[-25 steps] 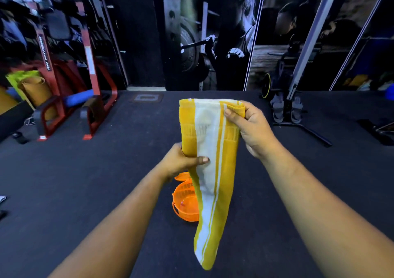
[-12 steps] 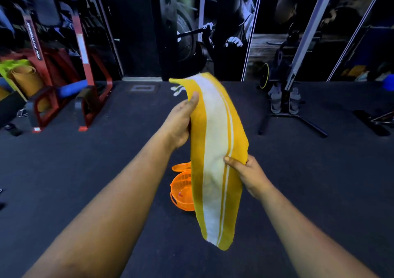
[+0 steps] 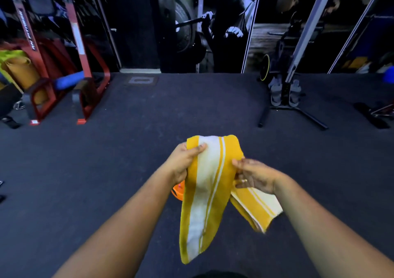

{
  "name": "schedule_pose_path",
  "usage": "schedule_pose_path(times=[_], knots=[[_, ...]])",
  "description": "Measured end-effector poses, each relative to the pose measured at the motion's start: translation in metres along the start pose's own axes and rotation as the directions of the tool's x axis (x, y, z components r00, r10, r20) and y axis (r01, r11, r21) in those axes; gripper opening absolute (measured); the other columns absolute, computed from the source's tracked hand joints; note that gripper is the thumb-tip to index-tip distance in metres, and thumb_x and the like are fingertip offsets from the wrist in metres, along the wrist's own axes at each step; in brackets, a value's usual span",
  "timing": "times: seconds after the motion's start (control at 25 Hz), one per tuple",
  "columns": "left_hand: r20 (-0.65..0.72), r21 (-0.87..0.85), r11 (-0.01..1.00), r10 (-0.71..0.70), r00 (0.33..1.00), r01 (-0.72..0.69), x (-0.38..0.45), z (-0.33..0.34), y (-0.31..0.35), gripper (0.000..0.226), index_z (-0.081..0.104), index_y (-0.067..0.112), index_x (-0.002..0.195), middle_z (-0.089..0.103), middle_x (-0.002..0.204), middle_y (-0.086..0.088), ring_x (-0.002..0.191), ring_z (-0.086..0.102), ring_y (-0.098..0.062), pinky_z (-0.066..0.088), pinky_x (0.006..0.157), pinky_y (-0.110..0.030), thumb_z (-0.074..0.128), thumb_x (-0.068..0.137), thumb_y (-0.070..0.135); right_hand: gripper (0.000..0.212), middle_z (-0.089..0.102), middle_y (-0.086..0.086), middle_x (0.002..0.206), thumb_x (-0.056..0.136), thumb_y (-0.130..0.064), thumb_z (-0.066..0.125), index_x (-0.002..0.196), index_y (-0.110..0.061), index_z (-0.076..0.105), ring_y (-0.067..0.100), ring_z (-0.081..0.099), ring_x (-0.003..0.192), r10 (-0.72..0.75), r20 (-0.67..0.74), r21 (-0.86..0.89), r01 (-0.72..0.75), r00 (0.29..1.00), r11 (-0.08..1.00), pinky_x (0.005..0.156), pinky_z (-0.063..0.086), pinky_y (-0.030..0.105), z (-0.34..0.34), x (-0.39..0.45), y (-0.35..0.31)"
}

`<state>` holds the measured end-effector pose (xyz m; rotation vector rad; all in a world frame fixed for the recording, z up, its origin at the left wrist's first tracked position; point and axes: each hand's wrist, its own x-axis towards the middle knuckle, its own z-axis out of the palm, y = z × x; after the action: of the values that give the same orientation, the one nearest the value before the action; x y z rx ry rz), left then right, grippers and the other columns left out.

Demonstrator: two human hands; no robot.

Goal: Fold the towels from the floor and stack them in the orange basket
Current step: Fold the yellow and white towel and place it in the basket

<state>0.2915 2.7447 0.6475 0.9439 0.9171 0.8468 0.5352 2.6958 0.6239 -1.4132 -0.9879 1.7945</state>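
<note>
View from a head-worn camera, looking down past two bare forearms at a dark gym floor. Both hands hold one yellow towel with a white stripe (image 3: 210,184) up in the air, in front of the body. The left hand (image 3: 183,163) grips the towel's left edge near the top fold, thumb lying across the front of the cloth. The right hand (image 3: 254,177) pinches the right edge slightly lower, fingers curled round the fabric. The towel is draped over in a half fold: its long axis hangs downward, one end dangling toward the viewer, a shorter end trailing out below the right hand. The orange basket (image 3: 178,192) sits on the floor directly under the hands, almost wholly hidden behind the towel, with only a sliver showing just beside the left wrist. It lies nearer the left hand. The towel probably needs another fold before it can go straight down into the basket. Red exercise equipment (image 3: 83,68) stands far left
</note>
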Motion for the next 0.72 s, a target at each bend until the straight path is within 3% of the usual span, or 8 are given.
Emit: schedule_pose_path(times=[0.08, 0.24, 0.32, 0.4, 0.44, 0.52, 0.6, 0.72], knots=[[0.030, 0.024, 1.000, -0.007, 1.000, 0.006, 0.002, -0.002, 0.008, 0.028, 0.069, 0.004, 0.118, 0.075, 0.113, -0.018, 0.102, 0.074, -0.032, 0.061, 0.087, -0.046, 0.067, 0.097, 0.022, 0.034, 0.075, 0.011, 0.103, 0.082, -0.036, 0.081, 0.106, -0.015, 0.071, 0.025, 0.068, 0.093, -0.088, 0.018, -0.005, 0.088, 0.996, 0.996, 0.091, 0.052, 0.044, 0.006, -0.003, 0.015], [0.068, 0.335, 0.939, -0.107, 0.992, 0.078, -0.006, -0.010, -0.009, 0.034, 0.072, 0.005, 0.110, 0.078, 0.099, -0.013, 0.085, 0.075, -0.024, 0.062, 0.074, -0.034, 0.064, 0.098, 0.036, 0.017, 0.077, 0.006, 0.090, 0.098, -0.024, 0.063, 0.107, -0.011, 0.069, 0.018, 0.068, 0.080, -0.274, -0.260, 0.053, 0.297, 0.926, 0.953, 0.073, 0.056, 0.034, 0.018, 0.001, 0.007], [-0.004, 0.294, 0.956, -0.007, 1.000, 0.008, -0.002, -0.008, -0.005, 0.040, 0.074, 0.006, 0.099, 0.077, 0.084, -0.007, 0.073, 0.072, -0.017, 0.059, 0.065, -0.029, 0.064, 0.095, 0.045, 0.019, 0.078, 0.007, 0.096, 0.100, -0.022, 0.061, 0.113, -0.010, 0.068, 0.019, 0.071, 0.084, -0.315, -0.275, 0.091, 0.351, 0.908, 0.932, 0.072, 0.060, 0.032, 0.022, 0.004, 0.007], [0.026, 0.235, 0.969, 0.073, 0.997, -0.078, 0.006, -0.006, 0.006, 0.037, 0.072, 0.007, 0.113, 0.078, 0.101, -0.010, 0.091, 0.075, -0.023, 0.061, 0.080, -0.034, 0.064, 0.097, 0.040, 0.028, 0.076, 0.009, 0.111, 0.094, -0.017, 0.067, 0.121, -0.012, 0.064, 0.021, 0.073, 0.097, -0.353, -0.214, 0.131, 0.384, 0.911, 0.914, 0.082, 0.061, 0.035, 0.025, 0.005, 0.005], [0.088, 0.240, 0.964, 0.093, 0.992, -0.112, 0.007, -0.005, 0.011, 0.032, 0.068, 0.009, 0.120, 0.076, 0.112, -0.011, 0.103, 0.073, -0.026, 0.060, 0.087, -0.037, 0.065, 0.098, 0.032, 0.035, 0.075, 0.009, 0.116, 0.091, -0.015, 0.070, 0.124, -0.013, 0.062, 0.021, 0.073, 0.103, -0.374, -0.177, 0.075, 0.391, 0.911, 0.917, 0.087, 0.061, 0.037, 0.025, 0.004, 0.001], [0.147, 0.318, 0.935, 0.116, 0.982, -0.158, 0.006, -0.004, 0.017, 0.027, 0.064, 0.011, 0.124, 0.076, 0.114, -0.009, 0.104, 0.073, -0.026, 0.061, 0.082, -0.033, 0.066, 0.098, 0.017, 0.036, 0.075, 0.009, 0.117, 0.088, -0.014, 0.076, 0.122, -0.014, 0.064, 0.022, 0.073, 0.104, -0.419, -0.185, -0.124, 0.402, 0.889, 0.907, 0.091, 0.060, 0.042, 0.020, 0.005, -0.011], [0.086, 0.347, 0.911, 0.206, 0.975, -0.223, 0.005, -0.001, 0.022, 0.023, 0.066, 0.010, 0.121, 0.077, 0.105, -0.008, 0.093, 0.075, -0.023, 0.060, 0.070, -0.027, 0.066, 0.098, 0.013, 0.025, 0.077, 0.010, 0.108, 0.089, -0.016, 0.077, 0.112, -0.012, 0.070, 0.022, 0.074, 0.095, -0.465, -0.266, -0.161, 0.436, 0.845, 0.885, 0.084, 0.061, 0.041, 0.012, 0.007, -0.024], [-0.028, 0.408, 0.878, 0.286, 0.958, -0.250, 0.012, 0.003, 0.032, 0.019, 0.071, 0.011, 0.115, 0.078, 0.104, -0.006, 0.096, 0.075, -0.025, 0.061, 0.072, -0.031, 0.069, 0.097, 0.018, 0.017, 0.078, 0.007, 0.094, 0.088, -0.024, 0.078, 0.098, -0.012, 0.073, 0.017, 0.073, 0.079, -0.454, -0.310, -0.154, 0.428, 0.835, 0.891, 0.069, 0.055, 0.033, 0.015, 0.008, -0.038]])
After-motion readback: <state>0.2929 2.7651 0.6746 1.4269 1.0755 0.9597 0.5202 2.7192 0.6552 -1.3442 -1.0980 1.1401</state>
